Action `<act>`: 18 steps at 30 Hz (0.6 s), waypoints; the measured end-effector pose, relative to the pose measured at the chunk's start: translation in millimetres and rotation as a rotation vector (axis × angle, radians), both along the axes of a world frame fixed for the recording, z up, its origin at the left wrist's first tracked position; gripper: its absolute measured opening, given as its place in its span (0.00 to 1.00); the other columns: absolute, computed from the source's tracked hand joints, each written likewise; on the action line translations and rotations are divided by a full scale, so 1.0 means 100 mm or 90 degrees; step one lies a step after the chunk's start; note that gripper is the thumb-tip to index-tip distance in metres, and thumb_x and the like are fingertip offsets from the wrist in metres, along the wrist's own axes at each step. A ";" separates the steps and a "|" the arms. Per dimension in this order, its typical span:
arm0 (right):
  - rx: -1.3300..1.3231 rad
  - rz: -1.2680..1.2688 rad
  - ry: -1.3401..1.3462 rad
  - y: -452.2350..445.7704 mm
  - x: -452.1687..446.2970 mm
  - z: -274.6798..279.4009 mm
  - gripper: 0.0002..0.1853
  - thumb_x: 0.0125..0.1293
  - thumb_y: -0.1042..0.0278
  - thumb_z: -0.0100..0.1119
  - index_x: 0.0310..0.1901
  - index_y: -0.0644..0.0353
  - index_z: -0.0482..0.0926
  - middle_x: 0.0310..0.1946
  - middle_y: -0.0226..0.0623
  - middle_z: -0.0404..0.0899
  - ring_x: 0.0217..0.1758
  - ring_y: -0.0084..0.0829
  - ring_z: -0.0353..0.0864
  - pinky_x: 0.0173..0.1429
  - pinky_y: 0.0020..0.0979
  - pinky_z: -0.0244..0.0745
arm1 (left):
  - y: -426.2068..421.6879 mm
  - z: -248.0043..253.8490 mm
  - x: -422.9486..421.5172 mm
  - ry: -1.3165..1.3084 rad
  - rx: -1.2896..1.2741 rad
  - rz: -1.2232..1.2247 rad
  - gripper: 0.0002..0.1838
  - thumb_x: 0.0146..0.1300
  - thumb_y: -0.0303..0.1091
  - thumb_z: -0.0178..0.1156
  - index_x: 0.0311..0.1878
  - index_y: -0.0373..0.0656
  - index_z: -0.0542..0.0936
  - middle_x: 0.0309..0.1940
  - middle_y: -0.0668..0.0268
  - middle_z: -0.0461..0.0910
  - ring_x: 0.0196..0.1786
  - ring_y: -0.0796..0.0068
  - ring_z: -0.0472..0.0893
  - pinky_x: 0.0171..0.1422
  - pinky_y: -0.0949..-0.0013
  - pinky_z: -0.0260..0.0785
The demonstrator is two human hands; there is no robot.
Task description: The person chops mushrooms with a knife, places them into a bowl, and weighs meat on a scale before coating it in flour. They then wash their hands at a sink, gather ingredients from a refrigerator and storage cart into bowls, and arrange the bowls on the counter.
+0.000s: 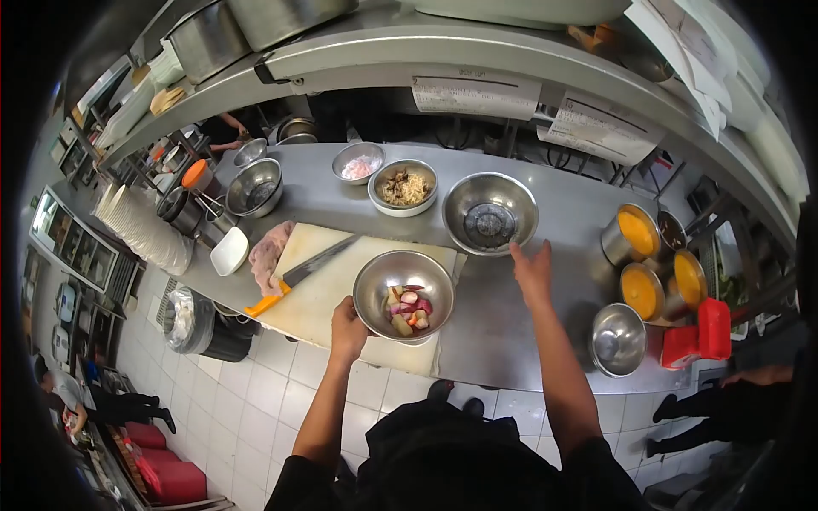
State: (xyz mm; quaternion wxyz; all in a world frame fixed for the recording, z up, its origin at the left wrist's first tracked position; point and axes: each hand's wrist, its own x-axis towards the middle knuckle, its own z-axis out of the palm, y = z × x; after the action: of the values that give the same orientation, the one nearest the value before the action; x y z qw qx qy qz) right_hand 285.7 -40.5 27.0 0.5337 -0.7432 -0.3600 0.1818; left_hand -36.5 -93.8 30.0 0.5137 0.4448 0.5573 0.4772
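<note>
My left hand (346, 332) is closed on the rim of a steel bowl (368, 294), which it holds over the white cutting board (315, 243). Chopped red and pale vegetables (409, 308) lie in that bowl. My right hand (532, 271) has its fingers spread and reaches to the near right edge of a larger steel bowl (490, 215); whether the fingertips touch the rim I cannot tell. On the board rests a knife (315, 262) with an orange handle, beside a piece of raw meat (271, 255) at the board's left edge.
Behind the board stand a bowl of chopped brown and pale food (404, 189) and a smaller bowl of pinkish pieces (358, 164). Containers of orange sauce (641, 289), a steel bowl (618, 341) and a red box (714, 328) are at right. A steel shelf (358, 72) overhangs the counter.
</note>
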 end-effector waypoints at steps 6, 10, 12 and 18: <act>-0.069 0.043 0.459 0.56 0.15 -0.39 0.16 0.58 0.70 0.51 0.46 0.70 0.71 0.33 0.45 0.77 0.24 0.32 0.78 0.23 0.30 0.75 | 0.36 -0.16 0.17 0.024 0.010 0.021 0.05 0.55 0.19 0.50 0.36 0.29 0.71 0.24 0.52 0.78 0.21 0.67 0.80 0.22 0.69 0.76; -0.066 -0.028 0.443 0.51 0.26 -0.43 0.13 0.58 0.72 0.47 0.45 0.66 0.72 0.28 0.42 0.77 0.20 0.30 0.76 0.20 0.28 0.72 | 0.62 -0.18 0.43 0.052 0.006 0.040 0.06 0.54 0.20 0.51 0.34 0.28 0.72 0.22 0.51 0.78 0.21 0.65 0.81 0.21 0.68 0.75; -0.037 -0.053 0.449 0.35 0.42 -0.43 0.13 0.58 0.72 0.47 0.45 0.65 0.72 0.27 0.41 0.76 0.19 0.29 0.75 0.20 0.27 0.71 | 0.74 -0.15 0.62 0.067 -0.007 0.042 0.06 0.53 0.20 0.50 0.34 0.28 0.72 0.22 0.50 0.78 0.21 0.64 0.81 0.21 0.67 0.75; 0.010 -0.136 0.484 -0.04 1.04 -0.54 0.12 0.61 0.69 0.47 0.46 0.61 0.71 0.28 0.39 0.75 0.22 0.29 0.76 0.24 0.28 0.74 | 1.30 -0.33 1.22 0.125 0.018 0.037 0.09 0.50 0.20 0.50 0.35 0.28 0.72 0.24 0.49 0.78 0.21 0.59 0.81 0.22 0.65 0.75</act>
State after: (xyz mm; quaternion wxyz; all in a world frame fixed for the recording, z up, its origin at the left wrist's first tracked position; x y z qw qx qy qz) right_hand 389.4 -44.2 -27.0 0.6506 -0.6522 -0.0587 0.3845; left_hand 85.5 36.0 -2.9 0.4363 0.4799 0.6109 0.4540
